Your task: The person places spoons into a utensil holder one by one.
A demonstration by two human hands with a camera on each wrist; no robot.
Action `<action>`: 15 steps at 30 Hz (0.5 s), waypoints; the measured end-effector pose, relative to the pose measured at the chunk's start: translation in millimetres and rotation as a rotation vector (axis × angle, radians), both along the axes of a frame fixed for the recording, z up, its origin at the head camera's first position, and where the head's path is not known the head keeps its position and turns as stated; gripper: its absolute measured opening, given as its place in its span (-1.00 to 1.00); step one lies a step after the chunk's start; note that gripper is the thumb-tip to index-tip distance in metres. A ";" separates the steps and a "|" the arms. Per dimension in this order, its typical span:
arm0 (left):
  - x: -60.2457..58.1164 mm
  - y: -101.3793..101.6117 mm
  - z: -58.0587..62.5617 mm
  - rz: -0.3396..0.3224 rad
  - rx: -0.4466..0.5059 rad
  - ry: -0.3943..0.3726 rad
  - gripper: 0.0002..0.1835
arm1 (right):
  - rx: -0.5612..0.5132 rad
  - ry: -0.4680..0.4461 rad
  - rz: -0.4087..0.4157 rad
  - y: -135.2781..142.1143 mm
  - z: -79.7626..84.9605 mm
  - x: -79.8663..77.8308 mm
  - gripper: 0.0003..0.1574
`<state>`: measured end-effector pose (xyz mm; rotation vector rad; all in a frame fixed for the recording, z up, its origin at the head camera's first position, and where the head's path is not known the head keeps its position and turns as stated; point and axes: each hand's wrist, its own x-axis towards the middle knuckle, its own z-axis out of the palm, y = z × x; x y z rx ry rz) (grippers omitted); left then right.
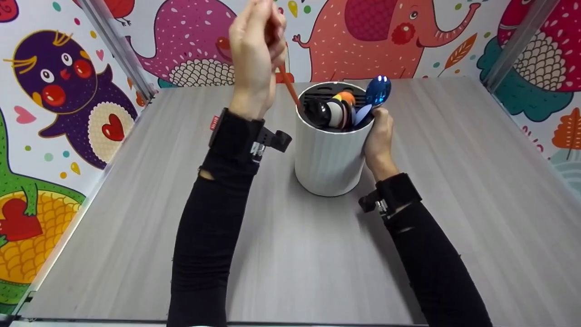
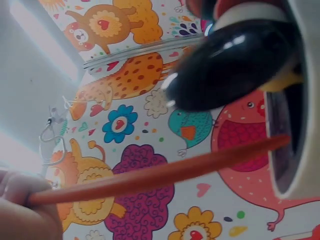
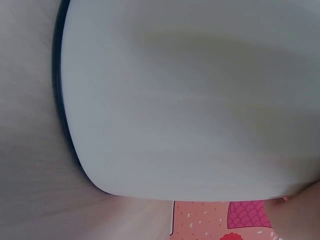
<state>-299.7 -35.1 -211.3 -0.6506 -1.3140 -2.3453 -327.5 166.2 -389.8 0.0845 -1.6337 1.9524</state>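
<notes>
A white, ribbed utensil holder (image 1: 329, 159) stands upright on the table, filled with kitchen tools. High over its left side, my left hand (image 1: 258, 50) grips the upper end of a slim orange-brown stick (image 1: 289, 86). The stick slants down, its lower end inside the holder's rim, as the left wrist view also shows. My right hand (image 1: 380, 138) holds the holder by its right side near the top; its fingers are partly hidden behind the wall. Just above that hand leans a shiny blue spoon (image 1: 378, 91). Rounded black (image 1: 317, 112) and white tool ends crowd the middle.
The grey wood-grain table (image 1: 290, 254) runs under both forearms. Walls printed with cartoon animals (image 1: 363, 41) enclose it at the back and sides, with metal posts (image 1: 118, 50) at the corners. A small red tag (image 1: 214, 122) shows beside the left wrist strap.
</notes>
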 end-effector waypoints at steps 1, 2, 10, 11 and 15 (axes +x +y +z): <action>-0.5 1.5 -1.8 -0.007 -0.004 0.004 -0.60 | -0.003 -0.002 0.004 0.3 0.1 0.0 -0.65; -1.0 2.8 -3.7 -0.014 -0.011 0.015 -0.60 | -0.006 -0.004 0.007 0.5 0.1 -0.1 -0.65; -3.2 9.0 -7.0 -0.031 -0.011 0.021 -0.60 | -0.005 -0.006 0.015 1.1 1.9 -1.1 -0.66; -3.8 10.2 -8.0 -0.027 -0.019 0.013 -0.60 | -0.005 -0.007 0.017 0.9 1.6 -1.0 -0.66; -7.1 16.1 -18.0 -0.023 -0.069 -0.024 -0.60 | -0.013 -0.005 0.030 -0.1 1.0 -0.2 -0.63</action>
